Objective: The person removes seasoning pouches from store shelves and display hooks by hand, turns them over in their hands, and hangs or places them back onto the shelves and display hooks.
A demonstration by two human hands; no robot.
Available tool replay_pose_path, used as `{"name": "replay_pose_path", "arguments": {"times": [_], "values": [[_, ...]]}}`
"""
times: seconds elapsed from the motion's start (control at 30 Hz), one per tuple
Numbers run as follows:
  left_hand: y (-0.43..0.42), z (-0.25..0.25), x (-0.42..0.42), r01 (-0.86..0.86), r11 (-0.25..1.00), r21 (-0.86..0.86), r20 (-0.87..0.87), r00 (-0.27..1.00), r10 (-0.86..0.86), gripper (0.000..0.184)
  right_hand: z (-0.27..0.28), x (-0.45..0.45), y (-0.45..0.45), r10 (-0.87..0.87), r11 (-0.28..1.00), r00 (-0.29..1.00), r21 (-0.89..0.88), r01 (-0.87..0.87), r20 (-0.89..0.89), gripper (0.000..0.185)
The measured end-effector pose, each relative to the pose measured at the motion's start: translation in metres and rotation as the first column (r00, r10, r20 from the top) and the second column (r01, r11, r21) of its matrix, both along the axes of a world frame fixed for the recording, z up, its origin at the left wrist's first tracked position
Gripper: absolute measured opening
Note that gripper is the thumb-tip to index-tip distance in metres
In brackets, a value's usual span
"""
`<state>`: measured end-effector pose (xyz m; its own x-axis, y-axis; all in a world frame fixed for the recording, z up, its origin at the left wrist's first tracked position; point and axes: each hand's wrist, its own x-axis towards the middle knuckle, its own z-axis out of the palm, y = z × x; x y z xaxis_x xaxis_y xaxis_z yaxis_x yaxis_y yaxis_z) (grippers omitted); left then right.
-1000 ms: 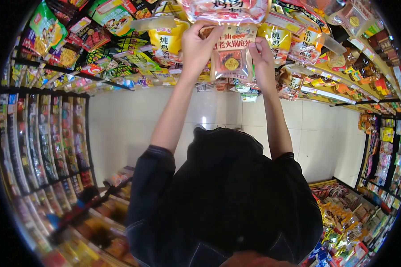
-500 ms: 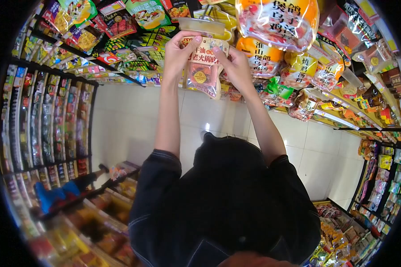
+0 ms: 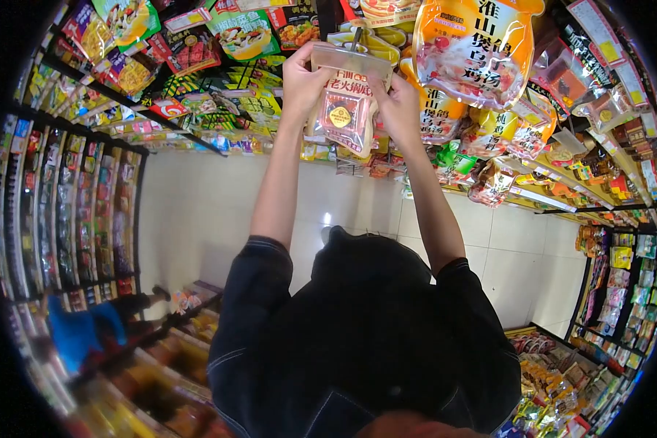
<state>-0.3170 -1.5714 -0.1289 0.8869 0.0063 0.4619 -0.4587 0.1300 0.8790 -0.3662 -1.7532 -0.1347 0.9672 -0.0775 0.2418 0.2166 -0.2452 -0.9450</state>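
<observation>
A beige and red packet with a clear window (image 3: 345, 109) is upright at the shelf front, held between both hands. My left hand (image 3: 304, 84) grips its left edge, thumb in front and fingers behind. On the right edge, my right hand (image 3: 399, 109) is closed with its thumb over the front; its fingertips are partly hidden behind. A clear hook tag covers the packet's top. To its right hangs a large orange and white pouch (image 3: 476, 51). Behind it is a yellow packet (image 3: 372, 44).
Green packets (image 3: 244, 33) hang at the upper left. Shelving (image 3: 69, 204) lines the left side, and a person in blue (image 3: 80, 332) is near it. Low bins (image 3: 160, 365) stand at lower left, with packets (image 3: 554, 372) at lower right. Tiled floor (image 3: 219, 193) lies between.
The view has shifted, so the racks appear farther right and the large orange pouch fully shows. Both hands stay on the beige packet. The person in blue has come into view at lower left.
</observation>
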Motion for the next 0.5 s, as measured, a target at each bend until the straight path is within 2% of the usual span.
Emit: {"name": "replay_pose_path", "arguments": {"times": [0.03, 0.1, 0.2, 0.3, 0.37, 0.5], "values": [[-0.001, 0.002, -0.001, -0.031, 0.998, 0.060, -0.001, 1.000, 0.032, 0.020, 0.000, 0.000, 0.000, -0.008, 1.000, 1.000, 0.015, 0.008, 0.014, 0.029], [-0.003, 0.006, -0.005, -0.020, 0.999, 0.038, 0.006, 1.000, 0.020, 0.020, 0.002, -0.004, 0.000, -0.024, 0.999, 0.999, 0.045, 0.022, 0.037, 0.029], [-0.003, 0.014, -0.016, 0.023, 1.000, 0.005, -0.033, 0.999, -0.023, 0.018, -0.003, -0.003, -0.002, 0.041, 0.994, 0.982, 0.097, -0.060, 0.184, 0.028], [-0.001, 0.012, -0.016, 0.035, 0.999, -0.004, -0.013, 0.999, -0.035, 0.018, -0.007, -0.001, -0.005, 0.049, 0.995, 0.990, 0.080, -0.060, 0.131, 0.027], [-0.003, 0.011, -0.013, 0.018, 1.000, -0.008, 0.050, 0.999, -0.018, 0.018, 0.000, -0.003, -0.002, 0.031, 0.995, 0.986, 0.091, -0.047, 0.164, 0.024], [-0.009, 0.018, -0.006, -0.003, 0.999, -0.050, 0.057, 0.998, 0.006, 0.022, 0.002, 0.000, 0.002, -0.017, 0.998, 0.977, 0.069, 0.002, 0.214, 0.027]]}}
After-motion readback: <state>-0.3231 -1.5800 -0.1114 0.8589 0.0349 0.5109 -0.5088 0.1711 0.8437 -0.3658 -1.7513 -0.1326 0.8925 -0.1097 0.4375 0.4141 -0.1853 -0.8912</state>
